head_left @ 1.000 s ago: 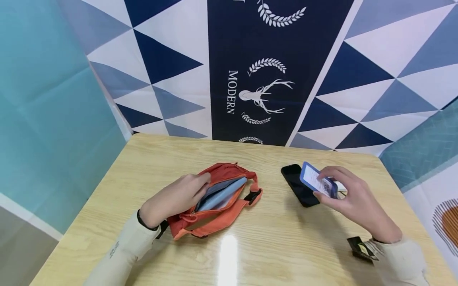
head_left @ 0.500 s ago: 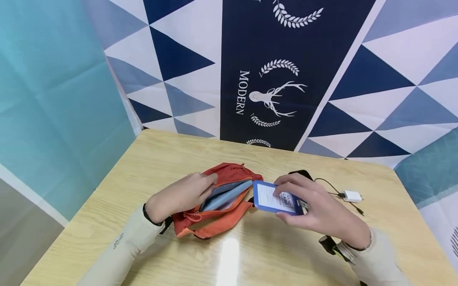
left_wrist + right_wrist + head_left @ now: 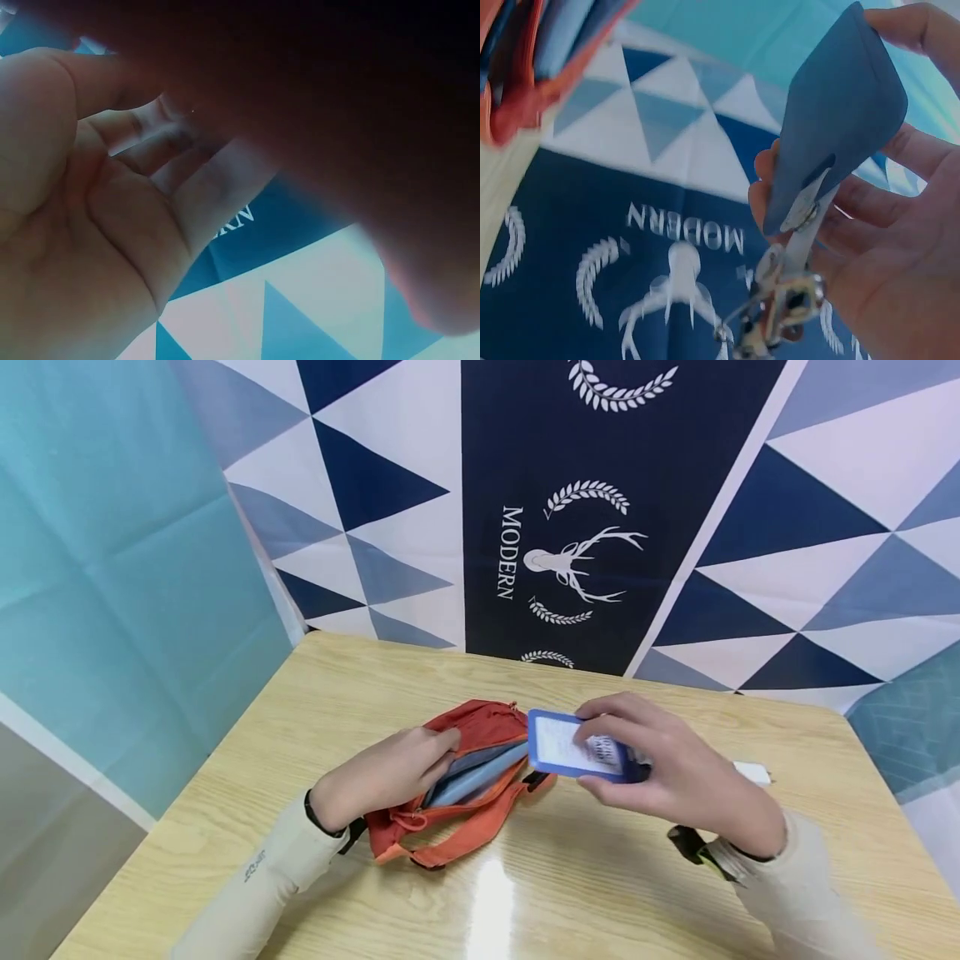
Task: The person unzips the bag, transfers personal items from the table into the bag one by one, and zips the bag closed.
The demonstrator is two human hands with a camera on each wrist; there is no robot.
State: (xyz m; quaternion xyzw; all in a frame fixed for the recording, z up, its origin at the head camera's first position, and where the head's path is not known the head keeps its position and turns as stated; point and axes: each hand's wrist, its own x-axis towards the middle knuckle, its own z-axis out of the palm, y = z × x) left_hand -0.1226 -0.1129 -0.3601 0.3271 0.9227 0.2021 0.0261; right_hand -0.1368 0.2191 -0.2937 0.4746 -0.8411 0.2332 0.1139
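Note:
A red-orange waist bag (image 3: 480, 720) lies unzipped on the table, a light blue flat item (image 3: 472, 779) showing inside its opening. My left hand (image 3: 386, 774) pinches the bag's upper edge at its left end with curled fingers; in the left wrist view a dark blur hides what they grip. My right hand (image 3: 675, 764) holds a blue ID card holder (image 3: 553, 745) between thumb and fingers, its white printed card facing up. It hovers at the right end of the bag's opening. From the right wrist, the holder's plain back (image 3: 836, 112) and a strap with a metal clip (image 3: 802, 214) hang toward the palm.
A white charger plug (image 3: 752, 772) lies on the table beyond my right hand. The orange belt (image 3: 472, 842) loops along the bag's near side, with a black buckle (image 3: 534, 779). A patterned cloth wall (image 3: 390, 527) stands behind the wooden table (image 3: 600, 893).
My right hand has carried the card holder left, from over the black phone to the bag's opening, and lifted it slightly. The phone is now hidden. My left hand stays on the bag.

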